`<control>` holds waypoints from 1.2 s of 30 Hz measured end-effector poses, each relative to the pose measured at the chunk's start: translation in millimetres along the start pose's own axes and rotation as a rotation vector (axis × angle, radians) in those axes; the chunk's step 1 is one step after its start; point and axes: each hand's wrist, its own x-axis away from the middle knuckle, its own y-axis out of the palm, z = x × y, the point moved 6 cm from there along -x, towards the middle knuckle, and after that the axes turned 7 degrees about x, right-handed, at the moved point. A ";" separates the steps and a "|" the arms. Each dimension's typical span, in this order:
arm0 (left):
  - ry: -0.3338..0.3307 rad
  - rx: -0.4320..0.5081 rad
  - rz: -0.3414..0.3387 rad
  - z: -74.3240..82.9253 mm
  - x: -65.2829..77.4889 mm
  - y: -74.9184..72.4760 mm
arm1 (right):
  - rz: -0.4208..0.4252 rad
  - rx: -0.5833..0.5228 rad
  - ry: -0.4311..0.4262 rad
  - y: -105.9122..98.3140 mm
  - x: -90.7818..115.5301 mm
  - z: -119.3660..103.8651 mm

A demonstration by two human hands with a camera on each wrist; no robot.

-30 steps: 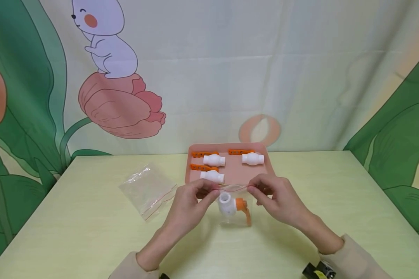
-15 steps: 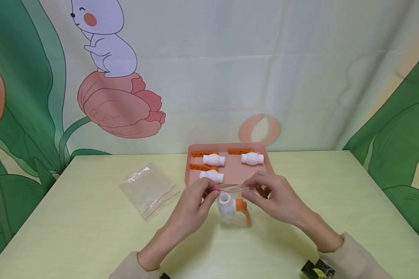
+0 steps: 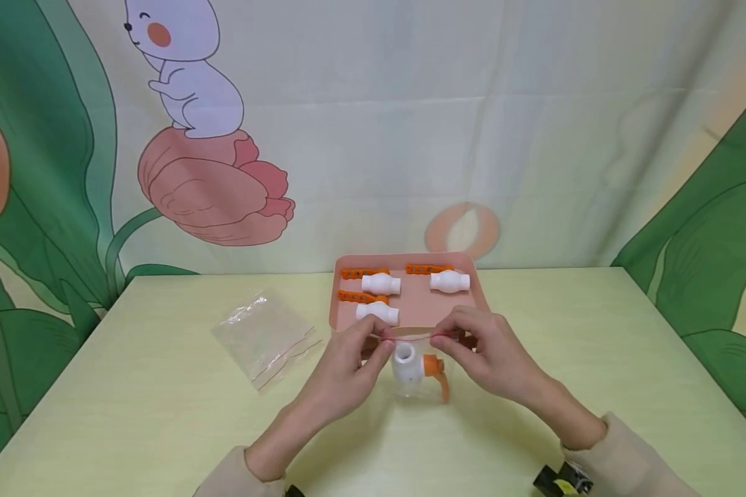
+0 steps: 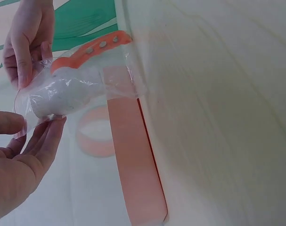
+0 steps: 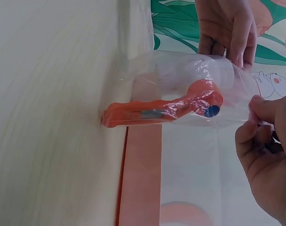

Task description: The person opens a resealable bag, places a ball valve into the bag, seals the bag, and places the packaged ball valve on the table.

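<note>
A clear zip bag (image 5: 138, 68) with a red seal line hangs between both hands, its mouth at the top. Inside it is a white ball valve (image 3: 408, 369) with an orange handle (image 5: 147, 112) pointing down. My left hand (image 3: 347, 362) pinches the left end of the red seal between thumb and forefinger. At the seal's right end, my right hand (image 3: 488, 348) pinches the plastic in the same way. In the left wrist view, the left hand's other fingers (image 4: 51, 136) lie against the bag beside the valve's white body.
Behind the hands, a pink tray (image 3: 419, 314) holds three more white valves with orange handles. A second zip bag (image 3: 264, 338) lies flat on the table (image 3: 130, 386) to the left. A printed curtain (image 3: 373, 138) hangs at the table's back edge.
The right hand has moved a little left, shifting its pinch along the seal toward the left hand. The bag and valve have swung slightly to the right.
</note>
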 end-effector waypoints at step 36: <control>0.087 -0.103 -0.035 11.6 -0.7 -2.7 | -0.099 -0.038 -0.023 9.1 -3.3 -6.0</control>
